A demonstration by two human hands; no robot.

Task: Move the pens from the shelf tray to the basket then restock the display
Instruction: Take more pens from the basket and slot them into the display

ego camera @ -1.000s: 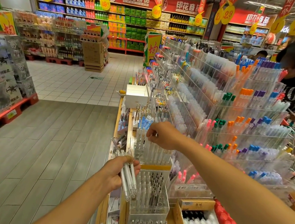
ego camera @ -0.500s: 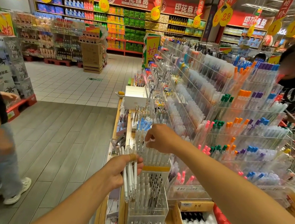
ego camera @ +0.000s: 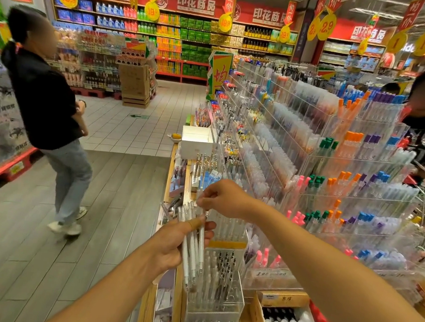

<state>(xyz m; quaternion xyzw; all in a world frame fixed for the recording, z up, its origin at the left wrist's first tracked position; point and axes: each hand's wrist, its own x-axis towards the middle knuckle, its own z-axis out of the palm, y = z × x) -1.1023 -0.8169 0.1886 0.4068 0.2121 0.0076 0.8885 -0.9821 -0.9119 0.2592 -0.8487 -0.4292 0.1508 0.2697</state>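
My right hand (ego camera: 224, 198) has come off the shelf tray (ego camera: 226, 231), pinching 1 more pen against the pens (ego camera: 194, 245) gripped in my left hand (ego camera: 178, 240). Bundle growing; basket unseen.

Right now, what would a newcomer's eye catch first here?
The two hands at centre: the left hand grips a bundle of white pens, and the right hand pinches one at its top. Behind them, the clear pen display climbs to the right, and a passer-by stands at left.
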